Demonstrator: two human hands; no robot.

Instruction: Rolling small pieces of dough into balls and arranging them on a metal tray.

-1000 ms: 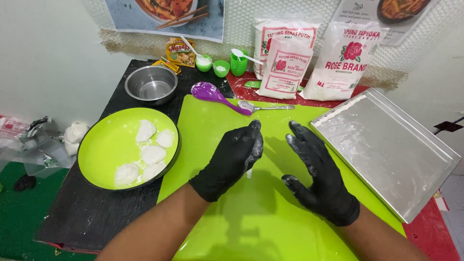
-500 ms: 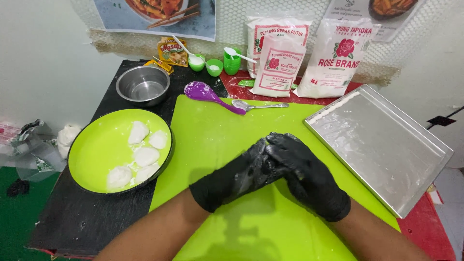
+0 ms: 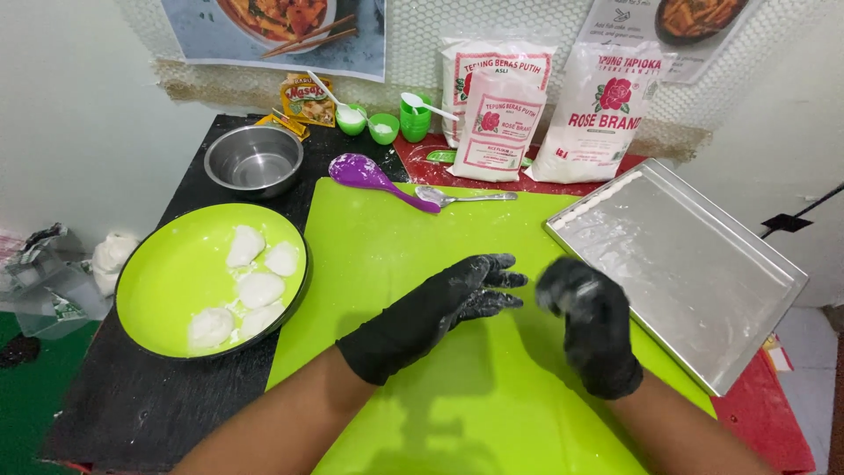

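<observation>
A bright lime-green flexible cutting mat covers the middle of a black tabletop pushed against a white wall hung with pale mesh and food posters, with a red cloth showing under the mat's right edge. Over the mat, the left hand in a flour-dusted black glove lies flat with fingers spread and pointing right, while the right hand, also gloved in black, is curled loosely just beside it, the two apart; motion blur hides whether the right hand pinches anything. To the left sits a round green plate holding five white dough lumps, with a small steel bowl behind it. A purple plastic spoon and a metal spoon lie at the mat's far edge, before three white flour bags. A floured rectangular metal tray sits tilted at the right, a row of small white pieces along its far rim too small to identify
</observation>
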